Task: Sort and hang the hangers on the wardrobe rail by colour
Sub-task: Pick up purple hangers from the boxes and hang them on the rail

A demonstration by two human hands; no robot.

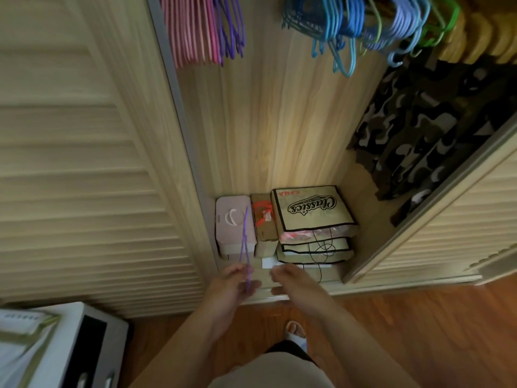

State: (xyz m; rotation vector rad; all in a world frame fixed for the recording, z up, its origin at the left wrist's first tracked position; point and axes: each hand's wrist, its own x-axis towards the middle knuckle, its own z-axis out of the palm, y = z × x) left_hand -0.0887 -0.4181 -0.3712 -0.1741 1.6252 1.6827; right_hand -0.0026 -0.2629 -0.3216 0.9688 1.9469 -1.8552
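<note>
A thin purple hanger (245, 242) stood edge-on in the left hand (233, 284), pinched low down between thumb and fingers, its length running up in front of the pink box (232, 217) on the wardrobe floor. The right hand (291, 281) hovered just beside it to the right, fingers loosely apart and holding nothing.

Far above, the purple hangers (230, 26) hung just right of the pink hangers (190, 29) at the left end of the rail, which was itself out of view. Well apart to the right, blue hangers (341, 21) sat tangled with lilac and green ones (444, 21).

The grip looked slight, so the hanger could well have twisted or slipped on the way up. The frame was blurred, and I could not tell which end the hook was on; raised the wrong way round, it would have missed the rail. The purple group was narrow and touched the pink, so a careless reach could have hooked it among the pink, or knocked neighbours loose. The lilac ones among the blue could also have tempted a wrong match.
</note>
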